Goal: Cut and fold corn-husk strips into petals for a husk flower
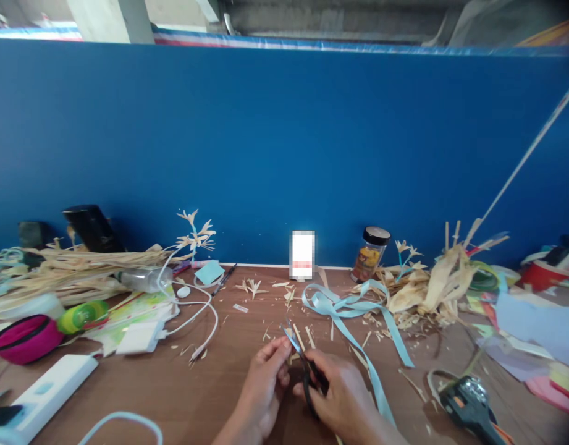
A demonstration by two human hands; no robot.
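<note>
Near the front middle of the table, my right hand (342,386) grips a pair of black-handled scissors (305,374), fingers around the handles. The blades point away from me and a little left. Right beside them, my left hand (265,380) is closed, thumb and fingertips pinching a small pale piece of dried husk (290,335), mostly hidden by the fingers. Husk scraps (288,295) are strewn beyond both hands. A light blue ribbon (358,337) trails in loops past my right hand. A cut husk flower (252,288) lies farther off.
Left are a power strip (57,395), white charger (140,337), pink pouch (27,339) and stacked husks (103,262). A husk-flower stem (194,240) stands behind. Right are a dark-lidded jar (370,253), husk bundle (444,287), glue gun (472,405) and coloured paper (539,321). A blue partition (284,142) rises behind.
</note>
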